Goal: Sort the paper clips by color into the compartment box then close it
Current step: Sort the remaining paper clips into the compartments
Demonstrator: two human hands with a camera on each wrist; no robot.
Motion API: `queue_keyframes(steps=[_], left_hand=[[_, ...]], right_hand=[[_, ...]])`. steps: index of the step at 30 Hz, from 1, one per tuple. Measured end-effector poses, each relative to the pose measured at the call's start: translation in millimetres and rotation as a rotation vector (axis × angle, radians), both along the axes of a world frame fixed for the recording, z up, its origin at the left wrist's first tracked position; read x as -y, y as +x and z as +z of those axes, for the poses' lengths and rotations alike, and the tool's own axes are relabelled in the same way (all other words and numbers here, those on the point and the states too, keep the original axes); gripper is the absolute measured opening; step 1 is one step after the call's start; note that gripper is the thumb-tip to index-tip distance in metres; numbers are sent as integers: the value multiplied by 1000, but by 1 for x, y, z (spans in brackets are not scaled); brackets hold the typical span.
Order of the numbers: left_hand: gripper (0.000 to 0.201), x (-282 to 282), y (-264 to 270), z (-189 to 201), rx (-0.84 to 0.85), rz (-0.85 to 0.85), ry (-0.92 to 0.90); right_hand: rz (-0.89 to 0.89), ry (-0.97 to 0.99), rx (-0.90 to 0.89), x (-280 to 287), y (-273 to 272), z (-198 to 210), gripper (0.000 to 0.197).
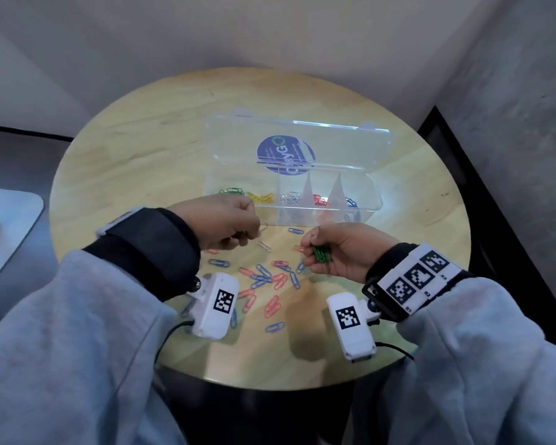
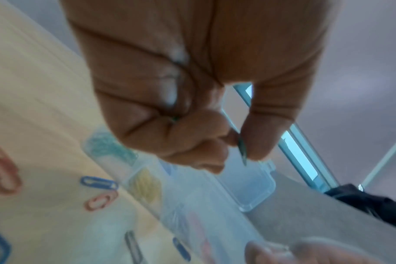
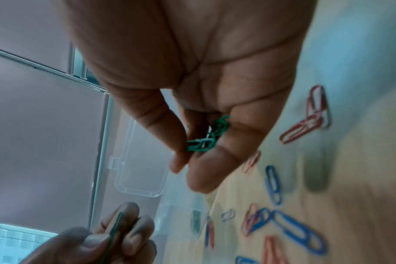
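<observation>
The clear compartment box [image 1: 375, 200] stands open on the round wooden table [image 1: 135, 142], its lid [image 1: 231, 146] tilted back. Its compartments hold green, yellow, white, red and blue clips from left to right. My left hand [image 1: 252, 234] hovers in front of the box's left end and pinches one green paper clip [image 2: 242, 151] between thumb and forefinger. My right hand [image 1: 308, 255], to the right of it, holds a small bunch of green clips [image 1: 321, 254] [image 3: 206, 137] between thumb and fingers. Several loose red and blue clips [image 1: 270, 279] lie on the table below both hands.
One white clip [image 1: 264, 246] lies between the hands and a blue one [image 1: 295, 231] sits close to the box front. A pale seat [image 1: 7, 226] stands off the table's left side. A dark panel [image 1: 495, 220] runs along the right.
</observation>
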State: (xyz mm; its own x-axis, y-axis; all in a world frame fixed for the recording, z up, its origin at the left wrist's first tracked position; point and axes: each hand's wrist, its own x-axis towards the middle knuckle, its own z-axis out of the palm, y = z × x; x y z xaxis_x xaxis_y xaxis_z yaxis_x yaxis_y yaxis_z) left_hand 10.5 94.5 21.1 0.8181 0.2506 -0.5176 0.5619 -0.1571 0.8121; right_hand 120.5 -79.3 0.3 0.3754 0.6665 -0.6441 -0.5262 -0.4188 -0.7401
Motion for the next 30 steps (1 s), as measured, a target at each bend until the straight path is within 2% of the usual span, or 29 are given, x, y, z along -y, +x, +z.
queue_keyframes(steps=[4,8,13,16,20,23,26,28,30], left_hand=[[37,-21,-9,14,120,226,-134],[32,-36,-13,18,165,342,-174],[23,-41,-8,17,250,507,-253],[18,-43,-1,17,308,599,-300],[19,-46,6,14,312,625,-327],[20,-45,8,11,328,585,-373],[23,-42,8,10,339,540,-442],[25,-40,6,11,343,539,-471],[24,-40,4,12,361,551,-504]], right_hand=[[6,82,-7,-17,-7,18,25],[-42,157,32,-43,-8,36,24],[-106,139,60,-74,-5,44,28],[-132,113,101,-92,-5,46,24],[-139,94,124,-112,-8,48,20],[-130,70,167,-121,-11,48,37],[-100,69,198,-120,-13,48,46],[-80,60,233,-116,-13,47,44],[-65,57,292,-111,-15,47,34]])
